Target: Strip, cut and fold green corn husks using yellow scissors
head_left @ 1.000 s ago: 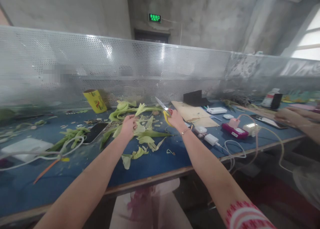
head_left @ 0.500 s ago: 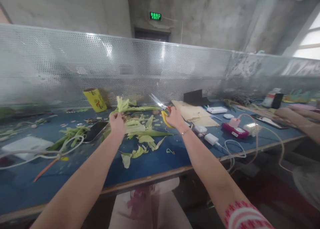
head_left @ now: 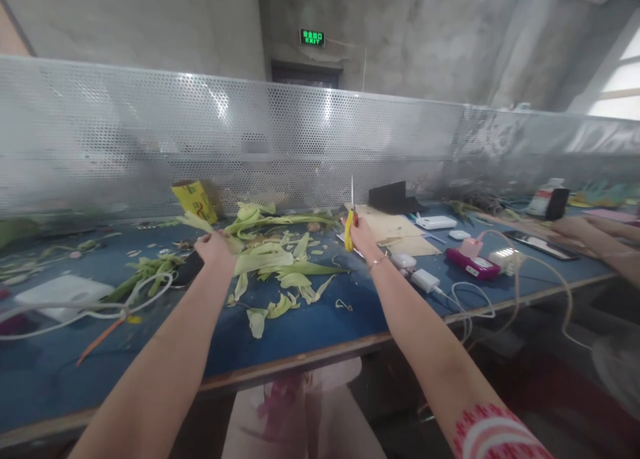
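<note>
My left hand (head_left: 214, 249) is closed on a pale green leaf (head_left: 194, 221) that sticks out to the left above the blue table; the leaf's other end is partly hidden by the fingers. In my right hand (head_left: 365, 237) are scissors (head_left: 349, 231) with yellow and red handles, their blades pointing up and away from me. Between the hands lies a spread of loose, pale leaves (head_left: 273, 259). A long leafy stalk (head_left: 285, 221) rests behind that spread. Left of my left hand, a bunch of green stems (head_left: 147, 269) lies beside a dark phone (head_left: 187, 269), partly covered by my wrist.
A yellow tube (head_left: 196, 201) stands tilted by the perforated metal panel (head_left: 300, 139). Brown cardboard (head_left: 395, 227), a white charger (head_left: 426, 281), cables and a purple device (head_left: 473, 263) lie to the right. Another person's hands (head_left: 575, 227) are at far right.
My left hand has moved left and slightly nearer, now with a leaf in it. The stalk lies behind. The scissors have swung from pointing left to pointing upright, their blades closer together.
</note>
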Action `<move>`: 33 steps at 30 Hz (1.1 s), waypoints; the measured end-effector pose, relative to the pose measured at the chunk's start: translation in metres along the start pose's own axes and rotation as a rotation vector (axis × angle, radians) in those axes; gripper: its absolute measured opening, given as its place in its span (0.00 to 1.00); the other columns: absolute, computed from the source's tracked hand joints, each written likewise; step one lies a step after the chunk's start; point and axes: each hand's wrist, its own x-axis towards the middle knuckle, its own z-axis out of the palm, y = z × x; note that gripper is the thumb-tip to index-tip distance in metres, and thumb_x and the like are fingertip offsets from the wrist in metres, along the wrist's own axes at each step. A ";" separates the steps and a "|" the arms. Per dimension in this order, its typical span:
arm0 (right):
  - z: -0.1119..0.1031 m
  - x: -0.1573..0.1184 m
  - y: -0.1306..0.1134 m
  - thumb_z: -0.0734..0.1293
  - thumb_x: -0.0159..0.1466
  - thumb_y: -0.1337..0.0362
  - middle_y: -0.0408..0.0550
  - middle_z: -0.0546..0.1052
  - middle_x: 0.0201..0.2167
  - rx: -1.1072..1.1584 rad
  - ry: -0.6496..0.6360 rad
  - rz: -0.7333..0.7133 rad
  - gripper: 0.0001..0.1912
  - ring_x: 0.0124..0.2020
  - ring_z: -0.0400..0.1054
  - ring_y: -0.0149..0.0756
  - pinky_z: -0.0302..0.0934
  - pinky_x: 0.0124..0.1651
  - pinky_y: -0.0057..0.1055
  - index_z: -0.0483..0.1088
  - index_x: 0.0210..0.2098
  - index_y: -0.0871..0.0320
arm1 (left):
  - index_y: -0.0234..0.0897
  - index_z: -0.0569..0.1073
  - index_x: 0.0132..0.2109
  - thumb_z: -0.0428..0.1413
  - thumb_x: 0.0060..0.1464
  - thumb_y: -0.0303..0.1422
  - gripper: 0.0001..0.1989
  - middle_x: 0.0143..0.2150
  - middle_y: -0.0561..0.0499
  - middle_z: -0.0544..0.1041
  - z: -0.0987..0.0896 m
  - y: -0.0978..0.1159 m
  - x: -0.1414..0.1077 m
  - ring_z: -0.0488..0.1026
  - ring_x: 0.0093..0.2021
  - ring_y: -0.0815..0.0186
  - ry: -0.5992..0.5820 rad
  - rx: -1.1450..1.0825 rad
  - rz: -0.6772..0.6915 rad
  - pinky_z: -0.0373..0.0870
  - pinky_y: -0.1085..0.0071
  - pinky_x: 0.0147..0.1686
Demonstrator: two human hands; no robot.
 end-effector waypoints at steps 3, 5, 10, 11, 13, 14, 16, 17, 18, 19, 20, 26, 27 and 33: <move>0.006 -0.011 -0.005 0.64 0.57 0.52 0.53 0.73 0.35 -0.122 -0.015 -0.254 0.19 0.38 0.68 0.39 0.62 0.40 0.33 0.64 0.39 0.62 | 0.34 0.62 0.28 0.48 0.47 0.16 0.09 0.25 0.52 0.69 0.010 -0.003 -0.024 0.66 0.23 0.74 -0.199 -0.040 -0.231 0.64 0.77 0.23; 0.011 -0.021 -0.010 0.64 0.57 0.54 0.56 0.73 0.42 -0.232 -0.083 -0.444 0.21 0.44 0.67 0.41 0.61 0.45 0.34 0.62 0.45 0.62 | 0.34 0.62 0.27 0.48 0.46 0.15 0.10 0.26 0.51 0.71 0.016 -0.004 -0.041 0.64 0.21 0.77 -0.316 -0.104 -0.311 0.64 0.79 0.23; 0.016 -0.040 -0.018 0.62 0.61 0.54 0.56 0.73 0.45 -0.455 -0.323 -0.543 0.20 0.49 0.67 0.41 0.59 0.48 0.34 0.60 0.48 0.60 | 0.33 0.64 0.30 0.47 0.44 0.12 0.12 0.26 0.51 0.72 0.021 -0.006 -0.061 0.65 0.20 0.77 -0.441 -0.165 -0.354 0.65 0.80 0.23; 0.016 -0.041 -0.019 0.61 0.61 0.54 0.56 0.73 0.45 -0.461 -0.348 -0.552 0.21 0.49 0.67 0.41 0.59 0.48 0.33 0.60 0.48 0.59 | 0.33 0.64 0.31 0.48 0.43 0.12 0.12 0.27 0.51 0.72 0.021 -0.006 -0.062 0.66 0.21 0.76 -0.450 -0.161 -0.332 0.66 0.79 0.24; 0.016 -0.042 -0.019 0.61 0.62 0.53 0.55 0.73 0.46 -0.464 -0.368 -0.576 0.21 0.49 0.67 0.40 0.59 0.48 0.33 0.59 0.49 0.59 | 0.32 0.65 0.31 0.49 0.43 0.12 0.12 0.28 0.50 0.72 0.020 -0.007 -0.063 0.69 0.23 0.74 -0.472 -0.146 -0.297 0.69 0.77 0.26; 0.016 -0.042 -0.019 0.61 0.62 0.53 0.55 0.73 0.46 -0.467 -0.371 -0.585 0.20 0.50 0.67 0.40 0.59 0.48 0.33 0.59 0.49 0.58 | 0.31 0.66 0.31 0.50 0.43 0.12 0.11 0.29 0.49 0.72 0.020 -0.007 -0.063 0.71 0.25 0.73 -0.480 -0.134 -0.290 0.70 0.76 0.27; 0.017 -0.042 -0.019 0.61 0.62 0.53 0.55 0.73 0.46 -0.474 -0.377 -0.591 0.20 0.49 0.67 0.40 0.59 0.48 0.33 0.60 0.48 0.58 | 0.30 0.68 0.31 0.51 0.44 0.13 0.10 0.29 0.48 0.73 0.019 -0.008 -0.064 0.72 0.26 0.72 -0.479 -0.117 -0.294 0.71 0.75 0.29; 0.017 -0.043 -0.018 0.61 0.62 0.53 0.55 0.73 0.45 -0.478 -0.379 -0.594 0.20 0.49 0.67 0.40 0.59 0.48 0.33 0.60 0.48 0.59 | 0.30 0.69 0.30 0.51 0.45 0.14 0.09 0.29 0.47 0.73 0.019 -0.008 -0.064 0.72 0.26 0.72 -0.476 -0.116 -0.304 0.72 0.75 0.29; 0.018 -0.043 -0.018 0.61 0.61 0.53 0.55 0.73 0.45 -0.483 -0.377 -0.603 0.20 0.49 0.67 0.41 0.59 0.48 0.33 0.60 0.48 0.59 | 0.29 0.70 0.30 0.51 0.46 0.14 0.08 0.28 0.47 0.73 0.018 -0.008 -0.065 0.72 0.26 0.72 -0.479 -0.119 -0.318 0.72 0.75 0.29; 0.018 -0.043 -0.018 0.61 0.61 0.54 0.55 0.73 0.45 -0.490 -0.372 -0.619 0.20 0.50 0.67 0.41 0.59 0.49 0.33 0.60 0.48 0.59 | 0.29 0.70 0.30 0.51 0.47 0.15 0.08 0.27 0.47 0.73 0.018 -0.008 -0.065 0.72 0.25 0.72 -0.486 -0.124 -0.334 0.72 0.76 0.29; 0.019 -0.043 -0.017 0.62 0.61 0.54 0.55 0.73 0.45 -0.497 -0.362 -0.639 0.19 0.50 0.66 0.41 0.59 0.49 0.33 0.60 0.48 0.59 | 0.28 0.70 0.29 0.51 0.48 0.15 0.08 0.25 0.47 0.73 0.017 -0.008 -0.066 0.72 0.24 0.73 -0.491 -0.130 -0.351 0.72 0.77 0.28; 0.017 -0.039 -0.014 0.63 0.60 0.56 0.55 0.71 0.47 -0.515 -0.287 -0.687 0.20 0.50 0.66 0.42 0.59 0.49 0.34 0.61 0.48 0.60 | 0.29 0.71 0.28 0.51 0.48 0.17 0.07 0.22 0.50 0.71 0.016 -0.007 -0.064 0.69 0.20 0.74 -0.510 -0.131 -0.411 0.68 0.79 0.20; 0.016 -0.038 -0.013 0.63 0.59 0.56 0.54 0.71 0.47 -0.520 -0.275 -0.687 0.20 0.50 0.66 0.42 0.59 0.49 0.34 0.61 0.48 0.60 | 0.29 0.72 0.28 0.51 0.48 0.17 0.08 0.22 0.50 0.71 0.016 -0.006 -0.063 0.68 0.20 0.74 -0.525 -0.127 -0.412 0.68 0.79 0.20; 0.016 -0.035 -0.011 0.64 0.57 0.57 0.54 0.70 0.48 -0.548 -0.231 -0.698 0.22 0.50 0.65 0.42 0.59 0.49 0.34 0.62 0.48 0.59 | 0.28 0.73 0.31 0.50 0.44 0.14 0.11 0.28 0.46 0.75 0.016 -0.006 -0.063 0.69 0.23 0.73 -0.570 -0.103 -0.371 0.69 0.78 0.23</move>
